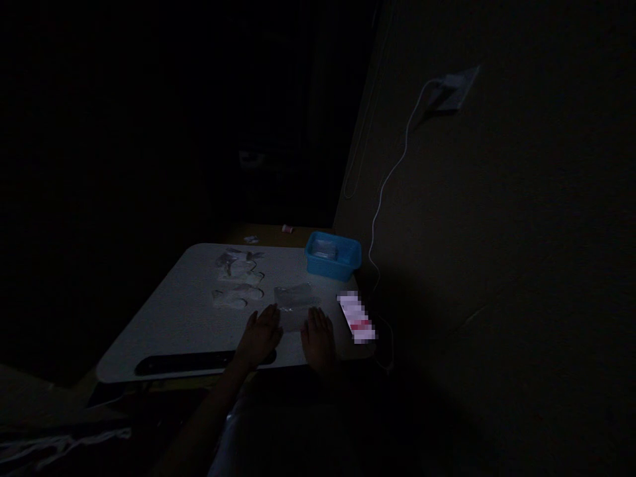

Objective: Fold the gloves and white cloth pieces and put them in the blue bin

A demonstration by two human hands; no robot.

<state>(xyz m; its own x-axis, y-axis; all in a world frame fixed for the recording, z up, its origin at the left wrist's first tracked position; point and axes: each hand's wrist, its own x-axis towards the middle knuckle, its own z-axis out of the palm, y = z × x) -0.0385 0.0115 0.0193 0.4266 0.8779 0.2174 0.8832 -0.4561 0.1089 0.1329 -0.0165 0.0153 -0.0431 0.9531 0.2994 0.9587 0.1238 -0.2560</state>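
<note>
While little light is being cast on the worktop (169,318), a clear bag (294,295) is being flanked by both hands right of the near edge's middle. The left hand (259,336) is being held flat and wide, fingers extended, at the bag's left side; the right hand (318,339) is being held likewise at its right side, fingers closer together. How firmly the bag is being pressed cannot be told. By the far right corner, packets (324,249) are being contained in a blue basket (332,268). A lit phone (356,318) is being carried near the right edge. Pale pieces (229,300) are being borne toward the far left corner. Beyond the right edge, a white cable (381,195) is being held by a socket (454,93).
</note>
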